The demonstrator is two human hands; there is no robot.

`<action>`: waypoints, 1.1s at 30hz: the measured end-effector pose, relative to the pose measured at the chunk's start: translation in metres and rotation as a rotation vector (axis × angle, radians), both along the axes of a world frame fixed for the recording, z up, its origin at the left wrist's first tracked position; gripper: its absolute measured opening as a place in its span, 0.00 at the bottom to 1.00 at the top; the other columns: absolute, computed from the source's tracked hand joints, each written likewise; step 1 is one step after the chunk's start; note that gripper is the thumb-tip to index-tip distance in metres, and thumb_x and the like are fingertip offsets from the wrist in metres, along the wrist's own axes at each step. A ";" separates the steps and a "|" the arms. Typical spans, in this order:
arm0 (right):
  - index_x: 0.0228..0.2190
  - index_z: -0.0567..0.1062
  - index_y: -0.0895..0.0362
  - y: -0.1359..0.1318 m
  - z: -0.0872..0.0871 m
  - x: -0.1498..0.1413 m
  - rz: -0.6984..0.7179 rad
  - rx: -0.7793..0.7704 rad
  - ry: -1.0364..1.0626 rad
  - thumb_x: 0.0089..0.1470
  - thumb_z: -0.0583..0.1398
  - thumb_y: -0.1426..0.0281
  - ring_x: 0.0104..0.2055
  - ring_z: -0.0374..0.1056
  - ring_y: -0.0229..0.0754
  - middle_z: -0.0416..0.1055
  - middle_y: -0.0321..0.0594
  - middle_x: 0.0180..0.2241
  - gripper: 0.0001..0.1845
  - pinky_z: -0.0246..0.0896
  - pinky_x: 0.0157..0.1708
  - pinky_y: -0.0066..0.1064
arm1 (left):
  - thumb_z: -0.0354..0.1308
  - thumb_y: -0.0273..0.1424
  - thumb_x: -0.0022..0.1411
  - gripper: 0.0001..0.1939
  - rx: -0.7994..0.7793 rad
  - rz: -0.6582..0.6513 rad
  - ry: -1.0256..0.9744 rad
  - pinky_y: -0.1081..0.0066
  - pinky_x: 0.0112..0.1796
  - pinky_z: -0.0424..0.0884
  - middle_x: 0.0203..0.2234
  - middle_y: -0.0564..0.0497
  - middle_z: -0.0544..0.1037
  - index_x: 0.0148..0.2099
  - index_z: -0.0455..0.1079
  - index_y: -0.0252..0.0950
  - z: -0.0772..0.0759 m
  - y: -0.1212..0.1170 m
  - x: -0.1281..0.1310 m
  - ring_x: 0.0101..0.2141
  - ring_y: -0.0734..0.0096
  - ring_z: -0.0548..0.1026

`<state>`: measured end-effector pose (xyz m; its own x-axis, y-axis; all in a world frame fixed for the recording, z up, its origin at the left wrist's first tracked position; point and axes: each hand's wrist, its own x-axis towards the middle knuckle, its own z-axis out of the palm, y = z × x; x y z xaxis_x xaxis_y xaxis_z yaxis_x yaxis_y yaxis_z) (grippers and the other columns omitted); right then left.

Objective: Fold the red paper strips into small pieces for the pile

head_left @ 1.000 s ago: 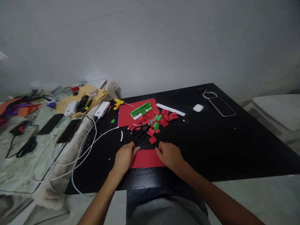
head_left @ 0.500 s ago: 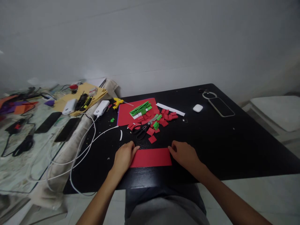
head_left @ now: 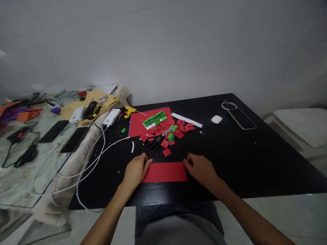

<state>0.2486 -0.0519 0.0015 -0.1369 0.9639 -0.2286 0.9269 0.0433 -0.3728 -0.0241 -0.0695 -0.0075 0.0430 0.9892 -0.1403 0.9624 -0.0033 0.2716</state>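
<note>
A red paper strip [head_left: 166, 172] lies flat near the front edge of the black table [head_left: 230, 160]. My left hand [head_left: 136, 169] is closed over its left end, thumb along the top edge. At the strip's upper right corner, my right hand [head_left: 200, 167] is closed, thumb and finger pinching the edge. Just beyond lie black-handled scissors [head_left: 155, 144], partly over small red paper squares [head_left: 167, 152]. Folded green paper strips [head_left: 154, 118] rest on a larger red sheet [head_left: 136, 125] behind them.
A yellow glue gun [head_left: 129, 111] stands at the back left, by a white power bank [head_left: 111, 117] with a long white cable [head_left: 104, 153]. To the right are a white earbud case [head_left: 216, 119] and a phone [head_left: 242, 119]. A cluttered glass table [head_left: 22, 180] adjoins on the left.
My right hand has slid right along the red paper strip to its right end, uncovering more of it. My left hand has stayed in place.
</note>
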 end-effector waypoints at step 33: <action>0.34 0.73 0.58 -0.010 -0.021 -0.045 0.305 0.164 0.092 0.65 0.58 0.72 0.39 0.69 0.45 0.75 0.42 0.35 0.06 0.54 0.40 0.35 | 0.52 0.42 0.73 0.13 -0.145 0.115 0.033 0.69 0.31 0.57 0.34 0.47 0.83 0.40 0.71 0.40 0.005 -0.004 0.009 0.37 0.58 0.81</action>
<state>0.2035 -0.0615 -0.0197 -0.4370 0.8982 -0.0477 0.8248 0.3791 -0.4194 -0.0147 -0.0732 -0.0028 -0.0757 0.9566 -0.2813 0.9626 0.1438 0.2297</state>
